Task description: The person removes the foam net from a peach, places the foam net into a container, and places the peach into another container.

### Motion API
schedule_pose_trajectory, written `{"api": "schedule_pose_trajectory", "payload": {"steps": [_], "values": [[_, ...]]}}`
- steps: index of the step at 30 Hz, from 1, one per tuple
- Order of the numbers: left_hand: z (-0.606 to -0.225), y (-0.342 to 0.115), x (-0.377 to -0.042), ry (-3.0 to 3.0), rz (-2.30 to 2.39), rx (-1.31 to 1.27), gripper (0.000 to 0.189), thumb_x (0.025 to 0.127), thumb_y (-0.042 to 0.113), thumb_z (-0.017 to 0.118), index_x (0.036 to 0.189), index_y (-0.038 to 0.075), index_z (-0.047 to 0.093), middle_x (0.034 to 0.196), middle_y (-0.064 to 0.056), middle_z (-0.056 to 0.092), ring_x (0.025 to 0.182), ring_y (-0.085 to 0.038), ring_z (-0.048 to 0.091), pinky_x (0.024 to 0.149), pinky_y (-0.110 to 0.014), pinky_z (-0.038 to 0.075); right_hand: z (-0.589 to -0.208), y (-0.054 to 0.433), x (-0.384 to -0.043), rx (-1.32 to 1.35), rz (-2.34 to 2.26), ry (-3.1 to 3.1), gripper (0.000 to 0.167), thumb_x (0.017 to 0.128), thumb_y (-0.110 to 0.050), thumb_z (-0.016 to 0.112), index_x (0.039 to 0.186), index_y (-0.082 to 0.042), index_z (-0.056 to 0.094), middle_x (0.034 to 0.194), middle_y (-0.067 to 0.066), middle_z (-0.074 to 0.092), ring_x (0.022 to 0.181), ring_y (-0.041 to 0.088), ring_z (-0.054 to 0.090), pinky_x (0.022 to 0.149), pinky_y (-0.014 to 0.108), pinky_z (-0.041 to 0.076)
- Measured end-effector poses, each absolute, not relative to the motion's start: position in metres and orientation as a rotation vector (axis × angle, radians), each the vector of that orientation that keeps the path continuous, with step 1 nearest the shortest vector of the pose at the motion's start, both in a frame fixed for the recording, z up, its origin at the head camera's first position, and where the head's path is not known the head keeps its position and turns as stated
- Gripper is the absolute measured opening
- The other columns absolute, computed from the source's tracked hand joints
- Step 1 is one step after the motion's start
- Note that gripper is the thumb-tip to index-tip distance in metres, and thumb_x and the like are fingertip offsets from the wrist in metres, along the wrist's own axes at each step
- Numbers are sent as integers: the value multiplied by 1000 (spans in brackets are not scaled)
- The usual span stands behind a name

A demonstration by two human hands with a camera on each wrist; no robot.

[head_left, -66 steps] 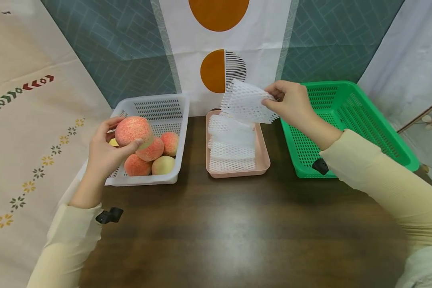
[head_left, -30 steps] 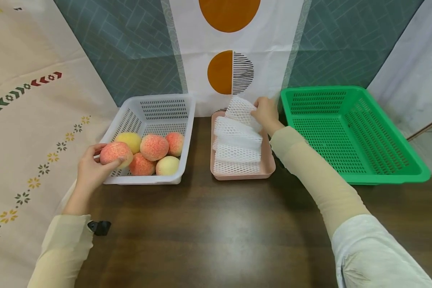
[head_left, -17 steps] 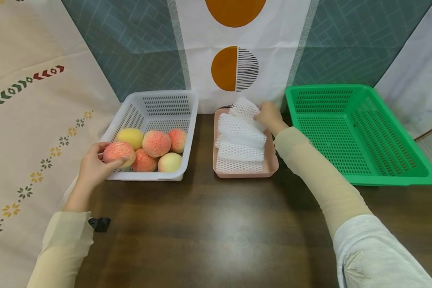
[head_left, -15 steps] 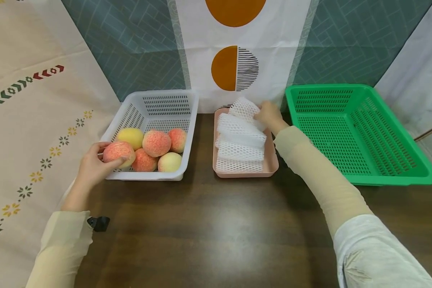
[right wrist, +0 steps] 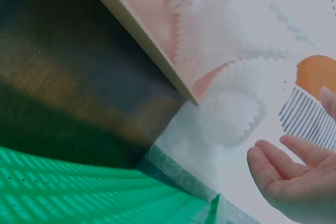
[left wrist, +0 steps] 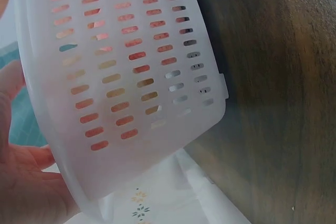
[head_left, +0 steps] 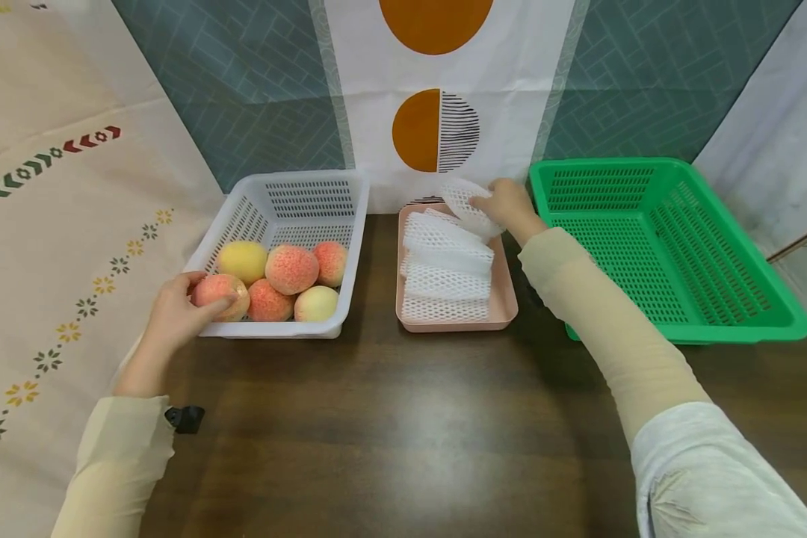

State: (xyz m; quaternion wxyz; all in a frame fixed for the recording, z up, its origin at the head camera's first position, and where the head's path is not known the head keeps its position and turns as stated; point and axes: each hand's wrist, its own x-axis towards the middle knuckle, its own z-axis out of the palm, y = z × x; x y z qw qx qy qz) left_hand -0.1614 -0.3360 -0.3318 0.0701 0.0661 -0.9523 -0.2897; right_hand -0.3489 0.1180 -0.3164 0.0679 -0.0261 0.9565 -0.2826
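Note:
In the head view my left hand (head_left: 175,310) curls its fingers and thumb round a red-yellow peach (head_left: 223,296) at the near left corner of the white basket (head_left: 354,246). More peaches (head_left: 292,269) and a yellow fruit (head_left: 243,261) lie beside it. The left wrist view has the basket wall (left wrist: 126,66) in front of the peach. Over the pink tray (head_left: 504,299), my right hand (head_left: 509,205) is at a raised white foam net (head_left: 462,200). In the right wrist view its fingers (right wrist: 268,174) are spread, close to the foam net (right wrist: 231,116). Several foam nets (head_left: 447,273) lie overlapping in the tray.
A green basket (head_left: 706,332) stands right of the tray, near my right forearm. All three containers are on a dark wooden table (head_left: 390,433). Patterned cloths (head_left: 437,75) hang behind them and at the left.
My right hand came down with the foam net to the tray, and just now drew slightly up, the net's end curling. The left hand lowered its peach to the basket's near left corner.

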Motion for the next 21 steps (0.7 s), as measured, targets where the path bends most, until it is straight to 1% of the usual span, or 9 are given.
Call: {"api": "schedule_pose_trajectory", "payload": {"steps": [1, 5, 11, 15, 21], "values": [[-332, -335, -163, -2872, -872, 203, 73, 88, 31, 64, 132, -19, 35, 127, -41, 42, 115, -50, 43, 96, -60, 37, -315, 118, -349, -84, -857, 2882, 62, 96, -33, 52, 139, 9, 38, 141, 25, 43, 129, 38, 42, 107, 47, 38], [-332, -334, -167, -2893, -879, 229, 76, 89, 34, 62, 134, -20, 32, 131, -42, 39, 119, -51, 41, 99, -63, 35, -308, 119, -350, -108, -854, 2891, 65, 96, -36, 52, 140, 9, 36, 144, 24, 40, 133, 38, 38, 110, 46, 34], [-326, -329, -172, -2880, -910, 214, 76, 91, 36, 60, 137, -16, 31, 132, -39, 39, 119, -52, 41, 98, -63, 36, -292, 121, -347, -146, -883, 2899, 64, 96, -37, 50, 141, 7, 38, 144, 24, 41, 132, 38, 40, 108, 46, 37], [-318, -322, -175, -2870, -896, 185, 74, 91, 36, 60, 138, -13, 31, 134, -38, 39, 121, -51, 38, 99, -64, 34, -278, 124, -338, -205, -904, 2914, 63, 97, -37, 50, 141, 5, 38, 144, 24, 41, 131, 37, 41, 107, 48, 38], [-305, -302, -178, -2751, -883, 34, 66, 86, 25, 67, 135, -10, 39, 132, -35, 42, 121, -49, 38, 99, -63, 31, -263, 133, -316, -244, -934, 2929, 65, 96, -41, 51, 145, 0, 35, 147, 22, 38, 134, 37, 37, 107, 51, 36]]}}
